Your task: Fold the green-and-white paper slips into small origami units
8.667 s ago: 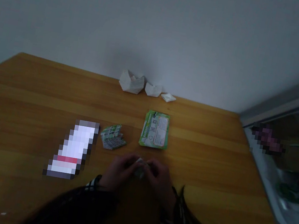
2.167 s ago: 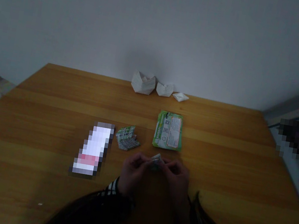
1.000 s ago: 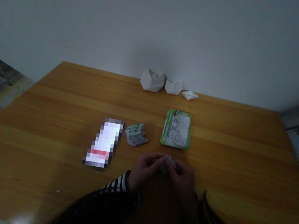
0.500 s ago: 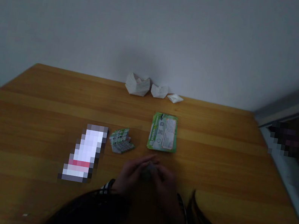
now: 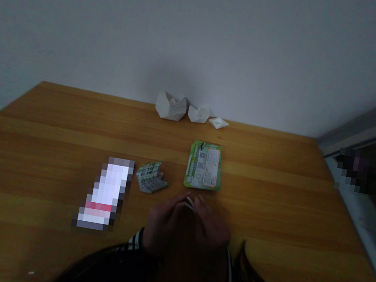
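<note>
Between my fingertips is a small folded piece of paper (image 5: 191, 203), mostly covered by the fingers. My left hand (image 5: 163, 221) is closed on its left side, and my right hand (image 5: 211, 227) pinches it from the right. Just beyond my hands lies a stack of green and white printed leaflets (image 5: 204, 167). To the left of the stack rests a folded green and white printed paper (image 5: 152, 177), with one part standing up.
Along the wall stand a large white paper boat (image 5: 171, 107), a smaller one (image 5: 198, 114) and a flat white folded paper (image 5: 219, 123). A blurred-out phone (image 5: 105, 193) lies left on the wooden table (image 5: 269, 174). A metal-framed opening borders the right side.
The folded paper has turned between my fingers and now shows a thin pale edge. My hands have shifted slightly, the right one a little outward. The view has moved a little.
</note>
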{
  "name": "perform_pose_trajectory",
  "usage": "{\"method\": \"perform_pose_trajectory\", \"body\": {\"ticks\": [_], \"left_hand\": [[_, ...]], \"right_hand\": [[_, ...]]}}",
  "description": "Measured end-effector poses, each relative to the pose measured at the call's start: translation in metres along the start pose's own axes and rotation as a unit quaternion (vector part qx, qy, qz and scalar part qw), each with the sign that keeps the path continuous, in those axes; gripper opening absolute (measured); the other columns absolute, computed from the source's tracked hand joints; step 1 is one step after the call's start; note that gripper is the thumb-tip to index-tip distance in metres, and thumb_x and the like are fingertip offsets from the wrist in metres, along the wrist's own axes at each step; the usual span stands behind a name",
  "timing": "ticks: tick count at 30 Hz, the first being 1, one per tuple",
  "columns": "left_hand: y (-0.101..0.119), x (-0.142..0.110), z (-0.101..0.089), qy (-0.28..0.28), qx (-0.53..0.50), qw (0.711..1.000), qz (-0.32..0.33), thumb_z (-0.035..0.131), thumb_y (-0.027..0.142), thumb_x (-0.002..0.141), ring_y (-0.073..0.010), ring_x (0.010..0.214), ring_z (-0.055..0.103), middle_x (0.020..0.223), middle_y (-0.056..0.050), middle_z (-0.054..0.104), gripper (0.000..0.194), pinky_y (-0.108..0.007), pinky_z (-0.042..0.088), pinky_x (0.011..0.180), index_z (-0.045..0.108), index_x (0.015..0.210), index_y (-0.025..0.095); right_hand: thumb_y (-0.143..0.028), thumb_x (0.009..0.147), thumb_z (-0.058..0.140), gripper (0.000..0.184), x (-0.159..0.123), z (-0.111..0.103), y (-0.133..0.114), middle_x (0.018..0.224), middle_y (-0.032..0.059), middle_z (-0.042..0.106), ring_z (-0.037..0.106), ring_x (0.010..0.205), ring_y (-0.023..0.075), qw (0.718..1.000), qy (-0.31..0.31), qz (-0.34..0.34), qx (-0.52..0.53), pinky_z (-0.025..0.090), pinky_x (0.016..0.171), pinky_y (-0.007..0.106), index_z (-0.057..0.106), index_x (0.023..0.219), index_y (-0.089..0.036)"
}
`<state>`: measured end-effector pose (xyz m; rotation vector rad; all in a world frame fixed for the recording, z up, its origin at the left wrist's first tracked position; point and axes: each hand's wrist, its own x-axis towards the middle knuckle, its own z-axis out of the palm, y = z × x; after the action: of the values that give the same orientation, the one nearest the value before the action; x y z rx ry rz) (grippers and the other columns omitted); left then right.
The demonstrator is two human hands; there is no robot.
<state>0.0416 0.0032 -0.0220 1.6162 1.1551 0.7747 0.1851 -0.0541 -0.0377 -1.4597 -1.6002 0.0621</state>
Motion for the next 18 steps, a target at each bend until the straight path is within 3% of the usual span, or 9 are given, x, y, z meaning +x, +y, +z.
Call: {"method": "perform_pose_trajectory", "body": {"ticks": [4, 9, 11, 14, 18], "left_hand": [[-0.004, -0.005, 0.009, -0.046, -0.128, 0.991, -0.004, 0.046, 0.038, 0.091, -0.0247, 0.123, 0.053, 0.135, -0.010, 0.055, 0.044, -0.040, 0.038, 0.108, 0.055, 0.130, 0.019], [-0.004, 0.000, 0.016, -0.026, -0.310, 0.940, -0.138, 0.056, 0.047, 0.084, -0.0270, 0.117, 0.057, 0.127, -0.014, 0.062, 0.049, -0.036, 0.043, 0.103, 0.063, 0.119, 0.013], [-0.006, 0.006, 0.012, -0.011, -0.313, 0.936, -0.159, 0.060, 0.049, 0.080, -0.0275, 0.111, 0.061, 0.118, -0.014, 0.067, 0.048, -0.037, 0.046, 0.099, 0.068, 0.109, 0.012], [-0.008, 0.013, 0.003, 0.008, -0.254, 0.956, -0.149, 0.062, 0.048, 0.077, -0.0247, 0.098, 0.065, 0.104, -0.011, 0.072, 0.041, -0.033, 0.049, 0.091, 0.070, 0.097, 0.013], [-0.005, 0.012, -0.001, -0.003, -0.161, 0.980, -0.119, 0.057, 0.044, 0.082, -0.0186, 0.075, 0.063, 0.081, -0.005, 0.071, 0.031, -0.027, 0.050, 0.071, 0.066, 0.083, 0.014]], "right_hand": [[-0.008, 0.088, 0.048, 0.048, 0.002, 0.003, -0.002, 0.122, 0.0100, 0.065, 0.054, 0.122, 0.0252, 0.995, -0.003, -0.096, -0.004, 0.051, 0.096, 0.041, 0.049, 0.135, -0.019], [-0.010, 0.087, 0.050, 0.044, 0.008, 0.007, -0.007, 0.125, 0.0118, 0.063, 0.043, 0.131, 0.0286, 0.987, -0.093, -0.119, 0.052, 0.039, 0.106, 0.053, 0.052, 0.131, -0.017], [-0.013, 0.086, 0.052, 0.042, 0.012, 0.004, -0.008, 0.128, 0.0126, 0.060, 0.042, 0.132, 0.0286, 0.982, -0.127, -0.085, 0.107, 0.037, 0.107, 0.054, 0.054, 0.128, -0.017], [-0.014, 0.086, 0.050, 0.042, 0.017, -0.004, -0.007, 0.132, 0.0106, 0.058, 0.044, 0.131, 0.0261, 0.974, -0.111, -0.017, 0.198, 0.038, 0.106, 0.053, 0.053, 0.128, -0.020], [-0.016, 0.086, 0.049, 0.045, 0.022, -0.011, -0.006, 0.136, 0.0082, 0.053, 0.040, 0.132, 0.0261, 0.971, -0.117, 0.027, 0.208, 0.035, 0.107, 0.052, 0.051, 0.130, -0.023]]}}
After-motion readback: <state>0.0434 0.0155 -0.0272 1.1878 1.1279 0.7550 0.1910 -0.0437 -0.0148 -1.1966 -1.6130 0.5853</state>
